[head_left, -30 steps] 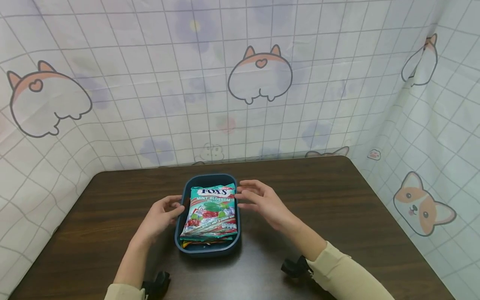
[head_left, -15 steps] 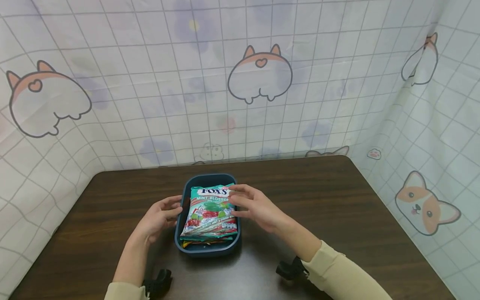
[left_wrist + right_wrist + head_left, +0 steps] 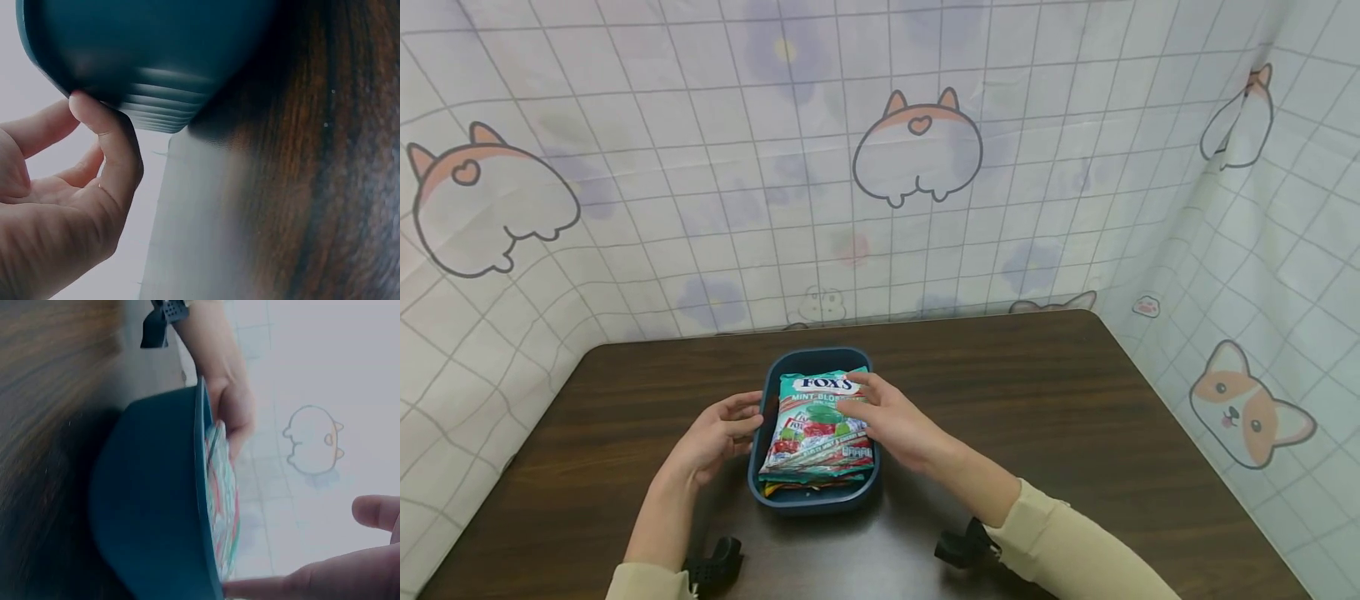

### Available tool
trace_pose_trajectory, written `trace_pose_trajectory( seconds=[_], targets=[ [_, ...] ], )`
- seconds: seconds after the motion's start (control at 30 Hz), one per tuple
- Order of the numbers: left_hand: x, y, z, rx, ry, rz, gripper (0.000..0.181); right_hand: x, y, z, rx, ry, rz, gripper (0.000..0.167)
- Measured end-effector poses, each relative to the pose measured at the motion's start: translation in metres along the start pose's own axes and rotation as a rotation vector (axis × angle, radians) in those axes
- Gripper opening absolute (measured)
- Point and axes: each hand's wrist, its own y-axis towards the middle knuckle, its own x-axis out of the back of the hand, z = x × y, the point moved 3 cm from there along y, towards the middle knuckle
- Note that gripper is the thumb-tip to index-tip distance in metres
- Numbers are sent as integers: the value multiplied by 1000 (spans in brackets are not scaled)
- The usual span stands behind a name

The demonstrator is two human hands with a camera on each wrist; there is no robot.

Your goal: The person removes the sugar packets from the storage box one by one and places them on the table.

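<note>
A dark blue plastic bin [image 3: 814,505] with rounded corners stands on the table. In it lies a green Fox's Mint Blossom candy bag [image 3: 820,425], with the edges of other packaging, some yellow, showing beneath. My left hand [image 3: 718,433] touches the bin's left rim with relaxed fingers; in the left wrist view a fingertip [image 3: 81,103] meets the bin's edge. My right hand [image 3: 898,425] reaches over the right rim, its fingers spread above the bag. Whether they touch the bag cannot be told. One finger [image 3: 269,587] meets the rim in the right wrist view.
The dark wooden table [image 3: 1037,400] extends around the bin on all sides. A white grid-patterned cloth [image 3: 737,167] with corgi drawings hangs behind and beside it. Black camera mounts [image 3: 962,546] sit at both wrists.
My right hand has moved left, from beside the bin's right rim to over the right part of the candy bag. The left hand and the bin have hardly moved.
</note>
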Motion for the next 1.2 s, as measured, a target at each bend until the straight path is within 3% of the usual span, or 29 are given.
trace_pose_trajectory(
  seconds=[0.3, 0.63, 0.87, 1.2],
  targets=[
    [1, 1, 0, 22, -35, 12, 56, -18, 3, 1, -19, -9, -36, 64],
    [0, 1, -1, 22, -59, 13, 55, -24, 2, -3, -33, -28, -104, 61],
    [-1, 0, 0, 16, -63, 4, 57, -23, 2, -2, -27, 67, -142, 58],
    [-4, 2, 0, 1, -99, 25, 58, -23, 7, -6, -37, 246, -130, 56]
  ],
)
